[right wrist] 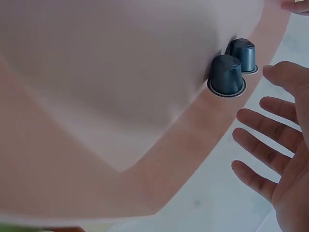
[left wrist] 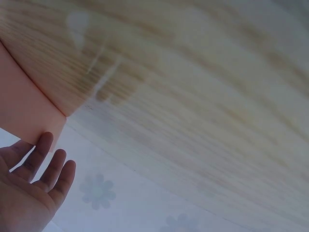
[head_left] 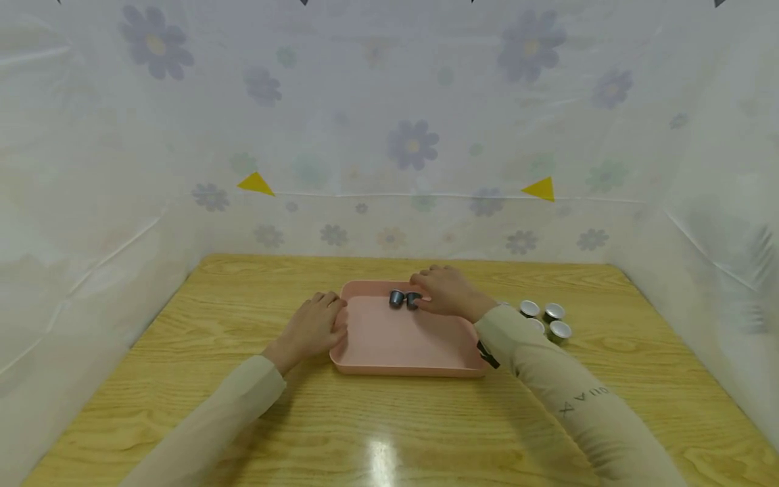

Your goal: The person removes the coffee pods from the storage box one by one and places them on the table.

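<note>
Two dark blue coffee capsules [head_left: 397, 299] lie side by side against the far wall of a pink tray [head_left: 402, 370]. Over the tray's far rim my right hand [head_left: 447, 291] reaches with fingers spread, thumb tip close beside the capsules. The right wrist view shows a gap between that thumb and the nearer capsule [right wrist: 226, 76], with nothing in the palm. At the tray's left side my left hand [head_left: 312, 326] rests with loosely bent fingers, a fingertip right at the tray wall [left wrist: 29, 101] in the left wrist view.
Several more capsules [head_left: 559, 331] stand on the wooden table [head_left: 243, 419] right of the tray, white lids up, partly hidden by my right sleeve [head_left: 548, 365]. Flower-printed sheeting [head_left: 341, 135] encloses the table at the back and both sides.
</note>
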Action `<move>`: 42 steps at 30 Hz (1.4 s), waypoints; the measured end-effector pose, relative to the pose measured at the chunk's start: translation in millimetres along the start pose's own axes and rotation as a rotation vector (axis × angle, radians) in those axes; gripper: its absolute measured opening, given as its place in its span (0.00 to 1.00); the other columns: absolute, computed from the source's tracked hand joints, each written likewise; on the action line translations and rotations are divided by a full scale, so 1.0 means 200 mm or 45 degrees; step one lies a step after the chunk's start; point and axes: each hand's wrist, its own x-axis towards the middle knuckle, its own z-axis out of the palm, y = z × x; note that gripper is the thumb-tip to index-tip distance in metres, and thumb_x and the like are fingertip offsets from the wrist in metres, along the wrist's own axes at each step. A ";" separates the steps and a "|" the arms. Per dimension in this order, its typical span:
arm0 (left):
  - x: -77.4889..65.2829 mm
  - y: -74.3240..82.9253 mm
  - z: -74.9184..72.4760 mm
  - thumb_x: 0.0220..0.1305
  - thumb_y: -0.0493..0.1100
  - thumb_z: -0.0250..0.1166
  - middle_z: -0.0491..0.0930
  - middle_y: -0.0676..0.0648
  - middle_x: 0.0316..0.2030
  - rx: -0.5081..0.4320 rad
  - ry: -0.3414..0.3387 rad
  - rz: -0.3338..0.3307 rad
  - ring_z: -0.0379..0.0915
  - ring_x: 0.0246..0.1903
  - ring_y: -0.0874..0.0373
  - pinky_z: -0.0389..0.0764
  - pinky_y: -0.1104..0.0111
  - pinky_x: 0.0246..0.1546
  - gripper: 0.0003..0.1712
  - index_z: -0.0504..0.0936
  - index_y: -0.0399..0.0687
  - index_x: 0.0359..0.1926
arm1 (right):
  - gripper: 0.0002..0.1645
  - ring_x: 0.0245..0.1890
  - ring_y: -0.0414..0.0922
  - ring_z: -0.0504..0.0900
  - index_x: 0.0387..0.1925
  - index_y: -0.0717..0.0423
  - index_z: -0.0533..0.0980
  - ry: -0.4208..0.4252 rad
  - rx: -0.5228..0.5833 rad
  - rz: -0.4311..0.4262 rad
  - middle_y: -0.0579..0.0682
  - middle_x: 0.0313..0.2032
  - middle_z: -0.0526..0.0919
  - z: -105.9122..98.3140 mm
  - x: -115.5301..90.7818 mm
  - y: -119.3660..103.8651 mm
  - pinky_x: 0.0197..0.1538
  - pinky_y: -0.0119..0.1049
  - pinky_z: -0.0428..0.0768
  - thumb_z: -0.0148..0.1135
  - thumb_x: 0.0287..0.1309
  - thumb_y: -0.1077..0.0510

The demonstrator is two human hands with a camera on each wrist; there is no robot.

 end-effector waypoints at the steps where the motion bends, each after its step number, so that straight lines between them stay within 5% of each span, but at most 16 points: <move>1: 0.00 0.00 0.00 0.58 0.50 0.58 0.73 0.43 0.49 -0.001 -0.002 -0.002 0.68 0.51 0.45 0.73 0.53 0.50 0.25 0.74 0.40 0.53 | 0.21 0.43 0.49 0.78 0.50 0.52 0.74 -0.005 -0.008 0.001 0.50 0.44 0.80 0.00 0.00 0.00 0.47 0.48 0.76 0.58 0.56 0.48; 12: 0.00 0.00 0.00 0.58 0.50 0.58 0.73 0.44 0.49 0.007 0.001 0.000 0.68 0.51 0.46 0.74 0.54 0.49 0.25 0.74 0.40 0.53 | 0.19 0.35 0.46 0.78 0.46 0.51 0.76 -0.037 -0.078 -0.019 0.47 0.38 0.81 0.06 0.05 0.00 0.35 0.41 0.76 0.60 0.55 0.47; 42: -0.01 -0.01 0.00 0.56 0.49 0.60 0.74 0.42 0.48 -0.004 0.041 0.026 0.69 0.50 0.44 0.73 0.53 0.49 0.25 0.75 0.38 0.52 | 0.14 0.33 0.48 0.79 0.42 0.49 0.73 -0.039 -0.052 -0.029 0.51 0.35 0.81 0.11 0.07 0.00 0.33 0.43 0.77 0.61 0.54 0.51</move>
